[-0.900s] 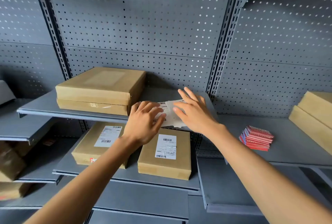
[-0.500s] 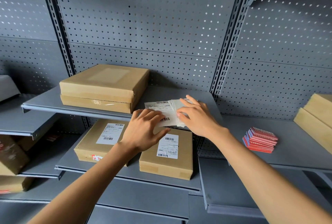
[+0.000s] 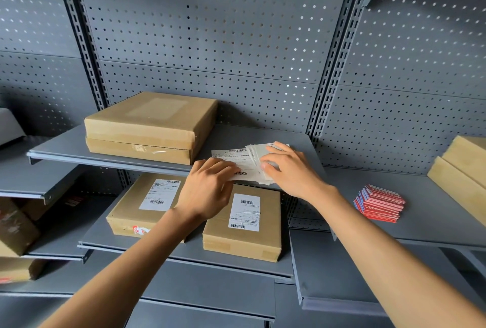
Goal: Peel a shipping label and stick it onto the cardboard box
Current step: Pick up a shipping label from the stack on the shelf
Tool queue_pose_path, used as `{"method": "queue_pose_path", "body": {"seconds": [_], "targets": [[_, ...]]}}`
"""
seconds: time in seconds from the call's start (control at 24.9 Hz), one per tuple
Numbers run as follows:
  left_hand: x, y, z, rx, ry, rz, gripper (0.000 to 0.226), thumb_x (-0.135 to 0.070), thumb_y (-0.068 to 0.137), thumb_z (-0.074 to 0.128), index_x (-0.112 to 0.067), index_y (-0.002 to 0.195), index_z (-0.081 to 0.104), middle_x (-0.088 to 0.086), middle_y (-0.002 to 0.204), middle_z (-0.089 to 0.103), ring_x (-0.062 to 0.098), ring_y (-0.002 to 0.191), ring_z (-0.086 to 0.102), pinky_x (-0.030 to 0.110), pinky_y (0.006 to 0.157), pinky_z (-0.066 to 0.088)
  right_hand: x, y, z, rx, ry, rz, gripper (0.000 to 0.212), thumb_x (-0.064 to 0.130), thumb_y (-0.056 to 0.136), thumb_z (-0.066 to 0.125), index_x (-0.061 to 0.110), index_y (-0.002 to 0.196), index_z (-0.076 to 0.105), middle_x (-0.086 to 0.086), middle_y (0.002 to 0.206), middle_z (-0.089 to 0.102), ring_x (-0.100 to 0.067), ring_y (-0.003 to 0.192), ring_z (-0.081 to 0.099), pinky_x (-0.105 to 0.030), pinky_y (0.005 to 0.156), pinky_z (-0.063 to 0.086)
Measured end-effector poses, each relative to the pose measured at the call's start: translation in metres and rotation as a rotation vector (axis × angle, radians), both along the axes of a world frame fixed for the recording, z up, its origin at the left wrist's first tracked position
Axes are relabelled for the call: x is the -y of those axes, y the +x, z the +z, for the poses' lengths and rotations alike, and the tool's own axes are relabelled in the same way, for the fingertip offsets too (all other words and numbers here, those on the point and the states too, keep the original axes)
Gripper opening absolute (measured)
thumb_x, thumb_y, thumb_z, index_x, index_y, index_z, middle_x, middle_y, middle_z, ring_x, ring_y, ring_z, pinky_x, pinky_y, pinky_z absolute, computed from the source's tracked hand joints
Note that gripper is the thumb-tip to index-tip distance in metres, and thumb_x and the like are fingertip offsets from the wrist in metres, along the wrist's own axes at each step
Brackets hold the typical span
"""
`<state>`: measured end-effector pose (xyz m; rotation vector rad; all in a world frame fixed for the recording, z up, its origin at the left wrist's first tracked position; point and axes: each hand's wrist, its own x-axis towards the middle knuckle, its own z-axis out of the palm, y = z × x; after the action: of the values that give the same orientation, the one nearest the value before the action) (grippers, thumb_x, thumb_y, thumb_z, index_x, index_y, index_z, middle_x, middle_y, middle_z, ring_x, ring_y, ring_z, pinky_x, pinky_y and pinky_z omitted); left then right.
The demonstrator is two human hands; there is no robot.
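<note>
A loose pile of white shipping labels (image 3: 244,160) lies on the upper grey shelf (image 3: 65,148), near its front edge. My left hand (image 3: 207,188) rests its fingertips on the front left of the top label. My right hand (image 3: 292,169) lies over the right side of the pile, thumb and fingers pinching at the sheets. An unlabelled flat cardboard box (image 3: 151,125) sits on the same shelf, to the left of the labels. Whether a label is lifted off its backing is hidden by my fingers.
On the lower shelf (image 3: 184,251) lie two labelled boxes, one on the left (image 3: 136,212) and one on the right (image 3: 244,235). A stack of red cards (image 3: 378,206) and more cardboard boxes (image 3: 462,169) sit on the right shelf. Perforated grey panels form the back wall.
The label pile has been spread leftward, exposing more of the top sheet. My right hand slid back to the pile's right side and my left hand shifted onto its front edge.
</note>
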<state>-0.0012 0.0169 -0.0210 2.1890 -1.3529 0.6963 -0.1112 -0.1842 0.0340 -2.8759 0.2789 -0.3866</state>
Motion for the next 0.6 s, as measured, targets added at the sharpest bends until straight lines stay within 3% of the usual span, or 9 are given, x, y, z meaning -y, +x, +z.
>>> {"method": "queue_pose_path", "body": {"seconds": [0.16, 0.32, 0.4, 0.48, 0.52, 0.6], "targets": [[-0.002, 0.004, 0.003, 0.027, -0.038, 0.006, 0.042, -0.016, 0.084, 0.045, -0.017, 0.115, 0.074, -0.001, 0.116, 0.074, 0.027, 0.106, 0.064, 0.039, 0.08, 0.051, 0.0, -0.001, 0.002, -0.013, 0.022, 0.0, 0.033, 0.032, 0.104, 0.042, 0.021, 0.117, 0.07, -0.001, 0.142, 0.055, -0.014, 0.147, 0.023, -0.033, 0.112, 0.018], [0.0, 0.006, 0.008, -0.004, -0.071, 0.004, 0.042, -0.016, 0.088, 0.046, -0.016, 0.122, 0.071, 0.001, 0.121, 0.073, 0.028, 0.112, 0.062, 0.04, 0.081, 0.053, 0.004, 0.007, 0.0, 0.028, 0.075, -0.016, 0.033, 0.035, 0.102, 0.044, 0.022, 0.118, 0.069, 0.003, 0.142, 0.056, -0.014, 0.143, 0.032, -0.033, 0.113, 0.022], [0.004, 0.006, 0.013, -0.005, -0.084, -0.003, 0.04, -0.013, 0.09, 0.051, -0.015, 0.125, 0.069, 0.002, 0.124, 0.072, 0.027, 0.114, 0.061, 0.041, 0.083, 0.054, 0.005, 0.012, 0.001, 0.084, 0.18, -0.038, 0.037, 0.041, 0.099, 0.042, 0.019, 0.105, 0.072, 0.001, 0.123, 0.068, -0.02, 0.126, 0.051, -0.039, 0.105, 0.037], [0.008, 0.006, 0.02, 0.006, -0.106, -0.008, 0.04, -0.008, 0.089, 0.057, -0.014, 0.126, 0.069, 0.002, 0.125, 0.071, 0.027, 0.114, 0.06, 0.041, 0.083, 0.056, 0.002, 0.015, 0.006, 0.14, 0.29, -0.073, 0.049, 0.051, 0.094, 0.038, 0.01, 0.091, 0.066, -0.006, 0.091, 0.071, -0.028, 0.092, 0.061, -0.041, 0.083, 0.048], [0.011, 0.006, 0.025, 0.015, -0.12, -0.01, 0.039, -0.008, 0.089, 0.058, -0.014, 0.126, 0.069, 0.002, 0.125, 0.071, 0.027, 0.114, 0.06, 0.041, 0.083, 0.057, 0.001, 0.015, 0.01, 0.167, 0.337, -0.091, 0.053, 0.053, 0.093, 0.038, 0.007, 0.09, 0.063, -0.009, 0.085, 0.07, -0.032, 0.084, 0.06, -0.039, 0.076, 0.049], [0.015, 0.005, 0.037, 0.037, -0.154, -0.017, 0.037, -0.014, 0.092, 0.052, -0.013, 0.125, 0.07, 0.003, 0.124, 0.072, 0.028, 0.114, 0.062, 0.042, 0.083, 0.057, 0.001, 0.015, 0.021, 0.232, 0.409, -0.121, 0.049, 0.048, 0.095, 0.043, 0.007, 0.093, 0.068, -0.009, 0.089, 0.074, -0.029, 0.085, 0.065, -0.039, 0.081, 0.052]]}}
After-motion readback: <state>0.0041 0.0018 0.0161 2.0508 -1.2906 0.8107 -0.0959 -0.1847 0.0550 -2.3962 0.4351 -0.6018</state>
